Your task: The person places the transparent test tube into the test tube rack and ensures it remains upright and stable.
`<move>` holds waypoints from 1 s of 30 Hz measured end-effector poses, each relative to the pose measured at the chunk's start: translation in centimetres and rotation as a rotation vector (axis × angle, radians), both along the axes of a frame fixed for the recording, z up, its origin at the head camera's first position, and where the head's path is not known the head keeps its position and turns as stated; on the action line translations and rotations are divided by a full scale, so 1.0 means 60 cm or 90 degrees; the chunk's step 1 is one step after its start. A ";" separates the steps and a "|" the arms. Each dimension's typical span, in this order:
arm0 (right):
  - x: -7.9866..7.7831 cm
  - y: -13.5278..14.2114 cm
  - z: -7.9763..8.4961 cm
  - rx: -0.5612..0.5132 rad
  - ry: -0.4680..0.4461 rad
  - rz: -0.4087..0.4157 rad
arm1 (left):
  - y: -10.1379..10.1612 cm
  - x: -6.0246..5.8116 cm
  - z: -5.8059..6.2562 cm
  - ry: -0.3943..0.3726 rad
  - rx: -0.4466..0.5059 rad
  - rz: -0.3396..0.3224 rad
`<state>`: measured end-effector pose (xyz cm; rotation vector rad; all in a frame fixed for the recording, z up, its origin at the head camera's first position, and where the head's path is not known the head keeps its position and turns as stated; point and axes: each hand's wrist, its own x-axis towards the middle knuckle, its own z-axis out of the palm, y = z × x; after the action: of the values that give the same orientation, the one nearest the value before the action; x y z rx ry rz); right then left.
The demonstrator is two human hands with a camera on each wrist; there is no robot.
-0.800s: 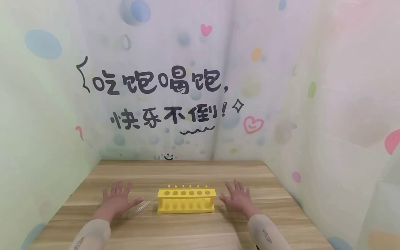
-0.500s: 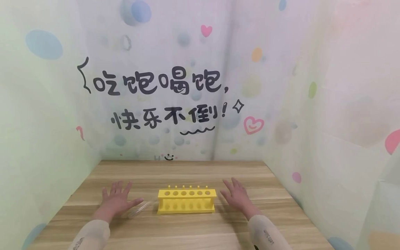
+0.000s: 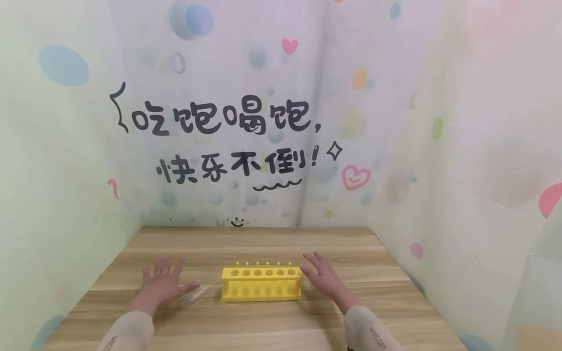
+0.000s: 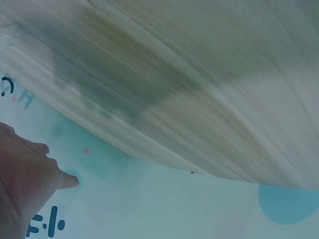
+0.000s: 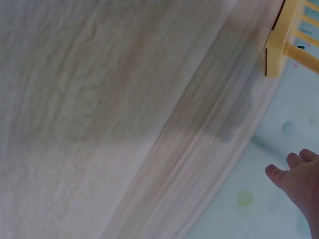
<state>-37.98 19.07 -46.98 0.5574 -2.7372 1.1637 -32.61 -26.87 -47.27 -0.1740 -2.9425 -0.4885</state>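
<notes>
A yellow test tube rack (image 3: pixel 261 296) stands upright on the wooden table, its row of holes facing up and nothing in them. Clear test tubes (image 3: pixel 195 296) lie on the wood to its left, and their round ends (image 4: pixel 12 35) show at the edge of the left wrist view. Beside them my left hand (image 3: pixel 163 286) is spread, fingers apart, holding nothing. My right hand (image 3: pixel 326 279) reaches in at the rack's right end with extended fingers, its fingertips overlapping the rack's top corner in the head view. The right wrist view shows that hand (image 5: pixel 301 181) below the rack's end (image 5: pixel 279 50).
The wood-grain table (image 3: pixel 263 326) runs back to a printed curtain (image 3: pixel 246 63) with dark lettering and coloured dots. Similar sheets enclose the left side and the right side (image 3: pixel 491 170).
My right hand has moved left toward the rack's right end, its fingers drawing closer together. The left hand, the rack and the tubes stay in place.
</notes>
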 end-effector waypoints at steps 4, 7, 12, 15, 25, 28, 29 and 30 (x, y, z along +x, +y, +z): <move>0.003 -0.004 -0.003 -0.025 0.006 0.006 | 0.000 -0.003 -0.005 0.002 -0.003 -0.002; 0.002 -0.004 -0.007 -0.040 0.007 0.012 | -0.001 -0.005 -0.008 -0.001 -0.006 -0.003; 0.002 -0.005 -0.014 -0.053 0.011 0.024 | -0.001 -0.003 -0.006 0.003 -0.011 -0.003; 0.004 -0.006 -0.012 -0.056 0.011 0.027 | 0.001 0.000 -0.002 0.001 -0.013 -0.002; 0.010 -0.007 -0.008 -0.064 0.008 0.034 | 0.002 -0.004 -0.006 -0.004 -0.018 -0.001; 0.010 -0.008 -0.008 -0.063 0.010 0.031 | 0.001 -0.006 -0.008 -0.002 -0.018 -0.002; 0.010 -0.008 -0.009 -0.063 0.010 0.031 | 0.001 -0.006 -0.008 0.000 -0.018 -0.002; 0.009 -0.008 -0.009 -0.064 0.011 0.031 | 0.001 -0.006 -0.008 0.001 -0.018 -0.002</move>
<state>-37.42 18.57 -47.49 0.6225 -2.6474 1.2925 -32.96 -26.80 -47.77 -0.1832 -2.9487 -0.4466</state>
